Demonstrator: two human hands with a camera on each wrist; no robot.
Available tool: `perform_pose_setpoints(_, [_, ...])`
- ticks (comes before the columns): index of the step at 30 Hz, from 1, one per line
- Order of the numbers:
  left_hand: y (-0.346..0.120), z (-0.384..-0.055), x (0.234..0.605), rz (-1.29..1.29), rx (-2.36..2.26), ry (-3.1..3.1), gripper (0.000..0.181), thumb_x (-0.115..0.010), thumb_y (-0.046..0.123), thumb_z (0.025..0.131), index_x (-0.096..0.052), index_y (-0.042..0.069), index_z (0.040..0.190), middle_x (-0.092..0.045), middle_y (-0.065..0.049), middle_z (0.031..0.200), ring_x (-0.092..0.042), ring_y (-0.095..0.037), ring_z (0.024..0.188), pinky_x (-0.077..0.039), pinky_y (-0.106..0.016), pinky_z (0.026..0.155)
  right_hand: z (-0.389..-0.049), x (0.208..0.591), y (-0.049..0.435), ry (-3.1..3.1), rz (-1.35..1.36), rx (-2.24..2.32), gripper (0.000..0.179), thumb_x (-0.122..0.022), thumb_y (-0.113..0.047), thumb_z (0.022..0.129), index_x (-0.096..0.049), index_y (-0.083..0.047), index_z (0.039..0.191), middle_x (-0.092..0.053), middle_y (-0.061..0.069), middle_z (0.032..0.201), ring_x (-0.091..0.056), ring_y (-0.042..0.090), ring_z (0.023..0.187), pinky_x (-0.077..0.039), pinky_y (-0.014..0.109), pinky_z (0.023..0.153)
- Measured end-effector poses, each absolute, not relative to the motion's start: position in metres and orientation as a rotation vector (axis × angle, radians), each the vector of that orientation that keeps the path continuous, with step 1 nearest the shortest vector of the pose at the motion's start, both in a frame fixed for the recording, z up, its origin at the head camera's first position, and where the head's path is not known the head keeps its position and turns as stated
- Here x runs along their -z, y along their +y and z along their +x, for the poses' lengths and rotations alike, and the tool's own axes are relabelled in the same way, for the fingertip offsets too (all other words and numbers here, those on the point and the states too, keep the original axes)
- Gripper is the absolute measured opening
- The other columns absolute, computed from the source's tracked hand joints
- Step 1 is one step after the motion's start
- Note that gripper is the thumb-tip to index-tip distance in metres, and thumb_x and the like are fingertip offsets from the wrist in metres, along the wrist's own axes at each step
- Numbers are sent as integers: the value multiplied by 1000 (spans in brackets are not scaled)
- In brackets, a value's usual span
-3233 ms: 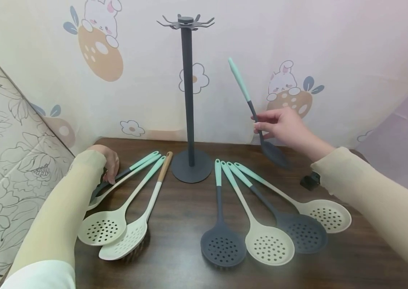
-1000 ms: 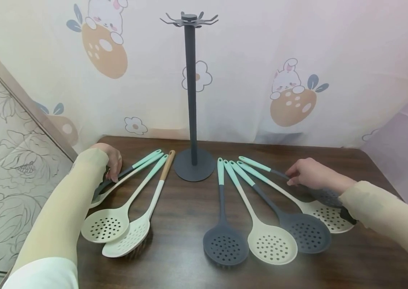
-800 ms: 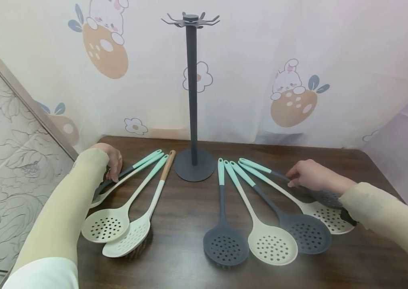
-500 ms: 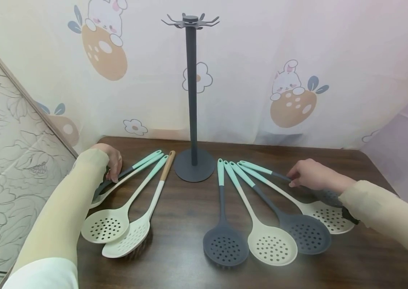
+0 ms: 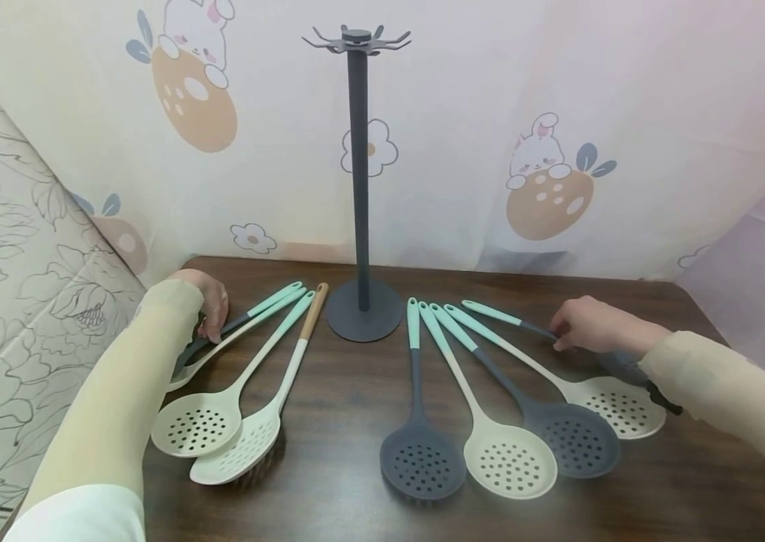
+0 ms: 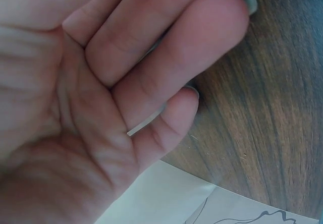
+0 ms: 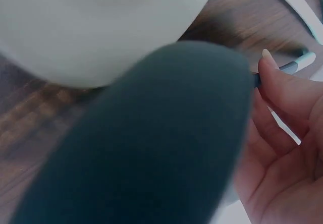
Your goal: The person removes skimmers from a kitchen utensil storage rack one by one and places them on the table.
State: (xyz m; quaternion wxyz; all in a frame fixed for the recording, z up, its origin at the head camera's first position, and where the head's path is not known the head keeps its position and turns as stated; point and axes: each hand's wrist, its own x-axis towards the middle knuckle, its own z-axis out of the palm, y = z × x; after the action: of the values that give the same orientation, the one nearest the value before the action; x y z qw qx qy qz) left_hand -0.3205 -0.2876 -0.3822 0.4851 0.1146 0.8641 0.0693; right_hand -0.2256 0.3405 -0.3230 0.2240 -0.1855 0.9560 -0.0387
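Observation:
My right hand (image 5: 592, 325) pinches the neck of a dark skimmer with a mint handle (image 5: 491, 312), low over the table's right side. Its dark head (image 7: 151, 133) looms blurred in the right wrist view and is partly behind my wrist in the head view. Just in front of it lies a cream skimmer (image 5: 616, 406). My left hand (image 5: 209, 301) rests at the table's left, beside a dark-necked utensil with a mint handle (image 5: 274, 299), whose head is mostly hidden. In the left wrist view the fingers (image 6: 202, 42) are loosely bent and nothing shows in them.
A dark stand with a hooked top (image 5: 361, 188) rises at the back middle of the wooden table (image 5: 328, 489). Right of it, more dark and cream skimmers (image 5: 510, 459) fan out. Left of it lie cream skimmers (image 5: 196, 425) and a wooden-handled white slotted turner (image 5: 240, 448). A printed curtain hangs behind.
My right hand has brought the dark skimmer down from the air to the table's right. Lately it has shifted slightly right, drawing the handle end off the neighbouring handle. The left hand stays put.

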Motion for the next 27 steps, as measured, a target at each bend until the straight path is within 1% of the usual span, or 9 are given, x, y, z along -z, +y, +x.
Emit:
perform_pose_setpoints(5, [-288, -320, 382, 283, -176, 2103, 24, -89, 27, 74, -77, 9, 87, -73, -3, 78, -66, -20, 82, -54, -39, 77, -229, 321, 340, 2641, -533, 86, 16, -80, -10, 79, -75, -3, 93, -71, 4, 86, -65, 18, 77, -54, 45, 70])
perform_pose_setpoints(10, [-287, -321, 382, 258, -183, 2101, 24, -89, 26, 74, -77, 9, 86, -73, -3, 78, -65, -21, 83, -53, -39, 76, -232, 320, 340, 2679, -587, 24, 15, -82, -8, 77, -76, -5, 90, -70, 3, 85, -64, 17, 75, -54, 44, 68])
perform_pose_setpoints(13, [-287, -321, 382, 258, -183, 2099, 24, -89, 26, 74, -77, 9, 85, -73, -3, 77, -65, -21, 83, -53, -38, 76, -234, 321, 342, 2706, -597, -5, 16, -83, -6, 76, -76, -5, 90, -70, 4, 85, -65, 18, 76, -54, 46, 69])
perform_pose_setpoints(15, [-287, -321, 382, 264, -182, 2097, 24, -89, 26, 74, -77, 9, 85, -73, -3, 77, -65, -20, 83, -53, -38, 75, -234, 324, 343, 2707, -590, 6, 17, -83, -6, 76, -76, -4, 91, -70, 5, 86, -65, 19, 77, -54, 46, 69])
perform_pose_setpoints(20, [-287, -321, 383, 226, -195, 2113, 23, -90, 26, 73, -77, 10, 84, -72, -2, 76, -65, -20, 82, -53, -37, 74, -233, 332, 345, 2668, -558, 77, 17, -80, -6, 79, -75, -3, 95, -71, 5, 88, -63, 17, 76, -54, 42, 67])
perform_pose_setpoints(23, [-286, -320, 382, 203, -204, 2124, 23, -90, 25, 72, -77, 10, 84, -72, -2, 75, -65, -21, 81, -53, -37, 73, -233, 335, 345, 2675, -567, 91, 16, -80, -6, 79, -76, -3, 94, -71, 4, 87, -62, 16, 74, -53, 41, 65])
perform_pose_setpoints(27, [-287, -320, 381, 218, -199, 2122, 24, -90, 26, 72, -77, 10, 84, -72, -1, 75, -65, -21, 80, -53, -36, 73, -234, 336, 346, 2709, -570, 95, 16, -83, -7, 76, -75, -5, 90, -70, 3, 86, -62, 17, 74, -53, 42, 66])
